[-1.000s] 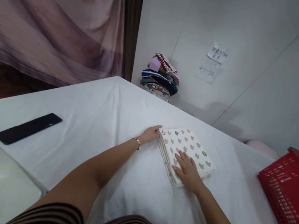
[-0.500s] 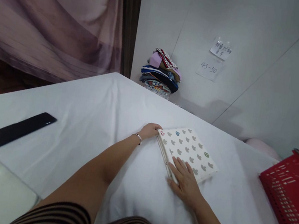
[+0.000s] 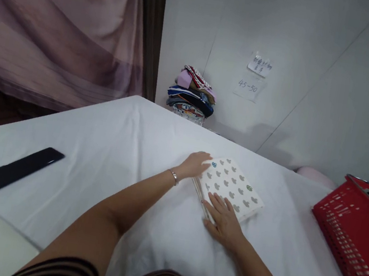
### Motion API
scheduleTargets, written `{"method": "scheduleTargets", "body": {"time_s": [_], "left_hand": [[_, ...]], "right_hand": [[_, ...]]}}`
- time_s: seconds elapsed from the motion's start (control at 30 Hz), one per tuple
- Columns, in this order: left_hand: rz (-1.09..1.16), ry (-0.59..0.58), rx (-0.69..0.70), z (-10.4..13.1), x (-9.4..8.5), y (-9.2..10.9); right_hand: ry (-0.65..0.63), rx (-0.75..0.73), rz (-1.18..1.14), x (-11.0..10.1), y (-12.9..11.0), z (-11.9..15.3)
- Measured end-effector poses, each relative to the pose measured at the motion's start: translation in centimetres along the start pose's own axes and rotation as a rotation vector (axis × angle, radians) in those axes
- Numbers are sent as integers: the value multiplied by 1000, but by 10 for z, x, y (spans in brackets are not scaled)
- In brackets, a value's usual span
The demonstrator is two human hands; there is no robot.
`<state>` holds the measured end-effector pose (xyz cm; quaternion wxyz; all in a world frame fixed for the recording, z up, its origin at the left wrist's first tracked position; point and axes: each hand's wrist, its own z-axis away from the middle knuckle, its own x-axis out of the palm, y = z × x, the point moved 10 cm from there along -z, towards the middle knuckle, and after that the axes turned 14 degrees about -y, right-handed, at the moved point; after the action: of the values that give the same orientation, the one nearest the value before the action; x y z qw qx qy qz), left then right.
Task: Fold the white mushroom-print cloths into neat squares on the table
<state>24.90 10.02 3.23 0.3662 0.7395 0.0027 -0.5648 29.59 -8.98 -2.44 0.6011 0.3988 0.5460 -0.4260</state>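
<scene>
A folded white cloth [image 3: 233, 183] printed with grey mushroom-like shapes and a few coloured ones lies on the white-covered table, its layered edge facing left. Over its upper left corner rests my left hand [image 3: 196, 163], fingers stretched out and thumb hidden. My right hand [image 3: 223, 221] lies flat on the near side of the cloth, fingers spread, with the thumb off the near edge.
A long black phone-like slab [image 3: 16, 169] lies on the left of the white table cover [image 3: 99, 143]. To the right stands a red basket [image 3: 355, 230]. Folded clothes [image 3: 193, 95] are stacked beyond the far edge, by a wall with paper signs [image 3: 248, 86].
My left hand has shifted from pinching the cloth's left corner to lying over its top. My right hand stays on the cloth. The whole view has shifted slightly.
</scene>
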Motion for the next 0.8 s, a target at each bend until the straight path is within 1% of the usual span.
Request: {"method": "scheduleTargets", "body": {"time_s": [0.03,0.07,0.1,0.17,0.23,0.3,0.37,0.43,0.47,0.53,0.6,0.63,0.67,0.7,0.8], "left_hand": [[-81,-40,56,-2,10,12],[-147,-97,72,-4,22,18],[-192,-156,45,-6,34,15],[-243,-249,-47,-7,49,0],[-267,-299,-106,-8,55,-14],[-283,-326,-118,-9,54,-19],[-284,-375,-135,-10,53,-19],[-292,-416,-175,-12,51,-14],[-306,-415,-196,-13,50,-9],[-352,-351,-194,-16,45,6],[-401,-251,-123,-20,42,26],[-415,-217,-84,-21,45,34],[-419,-204,-64,-22,49,38],[-413,-208,-72,-22,54,36],[-367,-278,-167,-23,69,18]], "right_hand": [[-5,-2,-1,0,-1,0],[-7,-4,-3,1,-1,0],[-8,-4,-7,1,-1,1],[-12,0,-20,1,-1,1],[-21,7,-34,2,-1,1],[-30,14,-49,1,-2,0],[-35,25,-64,-1,-2,-1],[-38,32,-78,-2,-2,-1],[-40,33,-84,-3,-3,-1],[-36,31,-91,-4,-4,-1],[-25,28,-93,-5,-4,-1],[-15,26,-92,-4,-4,-2],[-4,22,-92,-4,-4,-2],[10,18,-93,-4,-4,-2],[33,6,-113,-1,-4,-2]]}}
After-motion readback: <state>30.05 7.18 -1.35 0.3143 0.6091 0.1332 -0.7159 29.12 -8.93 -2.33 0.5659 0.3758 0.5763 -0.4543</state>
